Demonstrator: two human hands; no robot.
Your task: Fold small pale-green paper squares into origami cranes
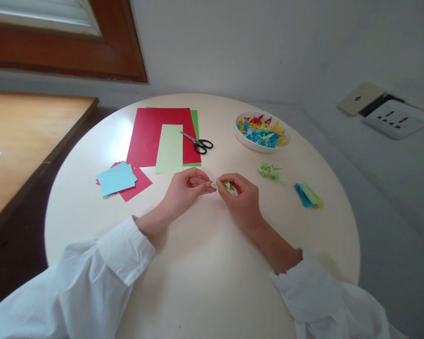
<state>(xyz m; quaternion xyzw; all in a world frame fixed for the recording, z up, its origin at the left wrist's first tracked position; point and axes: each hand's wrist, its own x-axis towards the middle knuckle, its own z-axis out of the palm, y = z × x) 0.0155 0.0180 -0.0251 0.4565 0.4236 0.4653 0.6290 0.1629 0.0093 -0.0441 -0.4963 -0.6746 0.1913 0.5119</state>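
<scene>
Left grip (188, 187) and right grip (241, 195) pinch pale-green paper (214, 184) between them.

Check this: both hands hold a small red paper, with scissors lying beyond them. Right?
The colour is wrong: the head view shows the left hand and right hand holding a small pale green paper, not red. The scissors do lie beyond them.
</scene>
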